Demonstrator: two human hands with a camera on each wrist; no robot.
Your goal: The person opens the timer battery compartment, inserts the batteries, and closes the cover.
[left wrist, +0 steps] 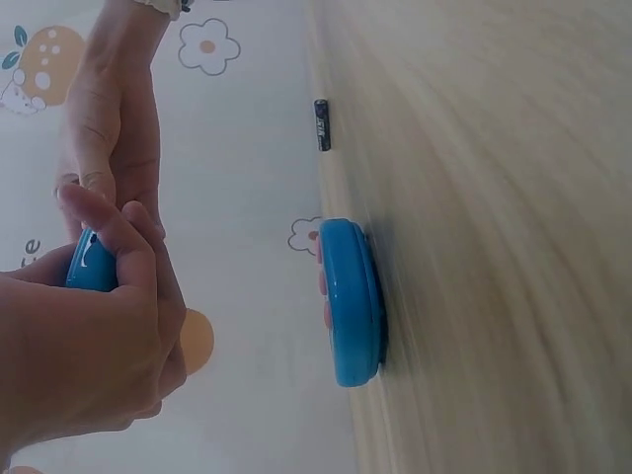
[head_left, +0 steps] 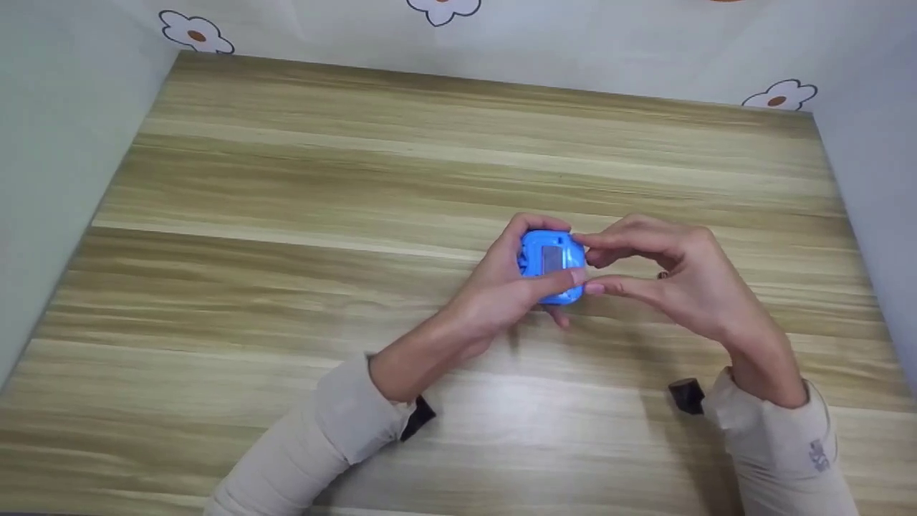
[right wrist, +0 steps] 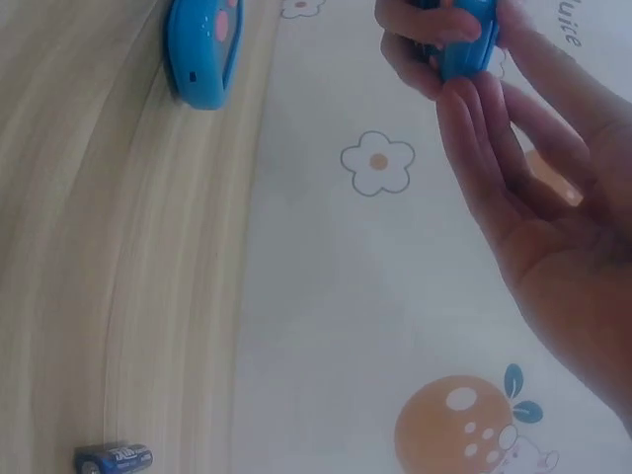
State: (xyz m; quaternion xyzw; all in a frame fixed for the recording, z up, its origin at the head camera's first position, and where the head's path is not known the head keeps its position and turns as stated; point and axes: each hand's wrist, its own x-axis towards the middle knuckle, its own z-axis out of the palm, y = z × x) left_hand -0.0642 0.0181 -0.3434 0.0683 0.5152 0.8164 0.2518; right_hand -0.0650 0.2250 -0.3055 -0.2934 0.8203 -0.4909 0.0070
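A small blue rounded plastic gadget (head_left: 554, 256) with a grey rectangular panel is held above the table, panel side up. My left hand (head_left: 498, 294) grips it from the left, thumb laid across its face and fingers around its far side. On its right edge, my right hand (head_left: 698, 283) pinches with thumb and fingertips. In the left wrist view most of this gadget is hidden by the left fingers. Below the hands, a second blue gadget (left wrist: 351, 301) with pink buttons rests on the table; the hands hide it in the head view.
A dark small battery (left wrist: 322, 125) lies on the wood-grain table (head_left: 286, 186), to the right of the second gadget. Pale walls with flower prints (head_left: 779, 97) border the table. Black blocks (head_left: 686, 395) stick out at both beige sleeve cuffs (head_left: 770, 423).
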